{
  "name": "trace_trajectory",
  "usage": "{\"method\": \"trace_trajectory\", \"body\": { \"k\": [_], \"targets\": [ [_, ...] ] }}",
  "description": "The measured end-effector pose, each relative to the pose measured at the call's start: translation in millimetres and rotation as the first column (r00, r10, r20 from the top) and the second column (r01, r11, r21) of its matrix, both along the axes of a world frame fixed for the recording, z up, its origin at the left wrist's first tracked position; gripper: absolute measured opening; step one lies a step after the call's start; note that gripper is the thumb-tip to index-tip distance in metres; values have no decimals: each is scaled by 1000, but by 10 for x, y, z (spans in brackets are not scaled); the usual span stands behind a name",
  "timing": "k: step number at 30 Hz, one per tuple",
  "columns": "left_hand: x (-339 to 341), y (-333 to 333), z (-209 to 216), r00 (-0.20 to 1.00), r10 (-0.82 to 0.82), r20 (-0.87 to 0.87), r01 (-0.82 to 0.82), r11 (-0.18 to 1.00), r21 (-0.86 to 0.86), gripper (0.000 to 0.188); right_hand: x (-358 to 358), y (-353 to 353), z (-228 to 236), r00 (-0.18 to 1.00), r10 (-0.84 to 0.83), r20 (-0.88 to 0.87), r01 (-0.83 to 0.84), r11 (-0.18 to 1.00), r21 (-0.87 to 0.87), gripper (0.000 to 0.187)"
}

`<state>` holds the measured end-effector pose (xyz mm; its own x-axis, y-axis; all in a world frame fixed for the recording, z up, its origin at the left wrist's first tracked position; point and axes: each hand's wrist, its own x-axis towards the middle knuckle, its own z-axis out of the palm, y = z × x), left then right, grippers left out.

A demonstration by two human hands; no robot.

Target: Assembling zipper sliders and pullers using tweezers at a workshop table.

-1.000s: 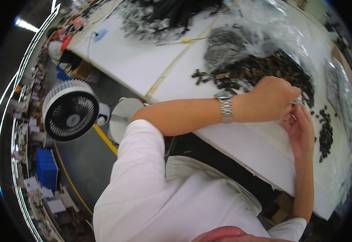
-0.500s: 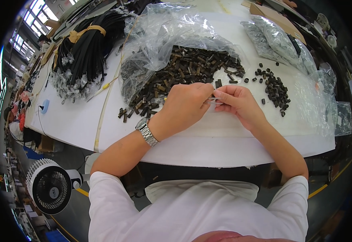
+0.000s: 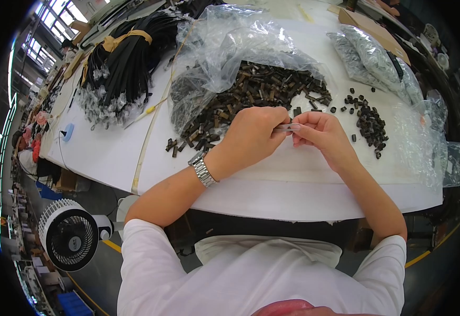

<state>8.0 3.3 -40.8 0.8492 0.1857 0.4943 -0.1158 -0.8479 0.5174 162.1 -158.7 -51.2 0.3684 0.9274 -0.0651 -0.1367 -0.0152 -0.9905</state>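
Note:
My left hand (image 3: 253,134), with a metal-banded watch on its wrist, is closed around a slim silvery tool that looks like tweezers (image 3: 283,128). Its free end points right, into the fingertips of my right hand (image 3: 322,134). Thumb and fingers of that hand are pinched together at the tip of the tool; whatever small piece they hold is hidden. Just beyond both hands spreads a heap of small dark brown and black oblong pieces (image 3: 261,87), partly under a clear plastic bag (image 3: 214,68). To the right lies a smaller pile of short black pieces (image 3: 372,126).
A tied bundle of black straps or cables (image 3: 130,63) with clear-wrapped ends lies far left. Near it is a yellow-tipped thin tool (image 3: 150,110). Filled plastic bags (image 3: 369,55) and a cardboard box (image 3: 369,34) lie back right. A fan (image 3: 72,237) stands below left.
The whole view has shifted slightly. The tool's two prongs showed apart before; now they appear closer together, and my right fingers press nearer to its end.

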Motion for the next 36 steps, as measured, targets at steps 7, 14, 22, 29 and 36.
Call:
{"method": "trace_trajectory", "body": {
  "k": [7,14,22,29,36],
  "targets": [
    [-5,1,-18,999,-41,1,41,999,-20,13,-55,-26,117,999,5,-35,-6,1000,-17,17],
    [-15,9,33,994,-89,-64,68,958,-278,14,19,-33,153,998,34,-57,-35,999,-32,14],
    [6,82,169,948,-316,-44,199,692,-694,19,161,-52,260,947,252,-198,-231,965,123,12],
    [-34,103,270,933,-344,-106,93,517,-851,20,189,-25,189,854,287,-434,-261,958,120,13],
    [-5,10,272,917,-396,-42,131,400,-907,20,194,-113,256,845,345,-409,-340,936,88,14]
  ]
}}
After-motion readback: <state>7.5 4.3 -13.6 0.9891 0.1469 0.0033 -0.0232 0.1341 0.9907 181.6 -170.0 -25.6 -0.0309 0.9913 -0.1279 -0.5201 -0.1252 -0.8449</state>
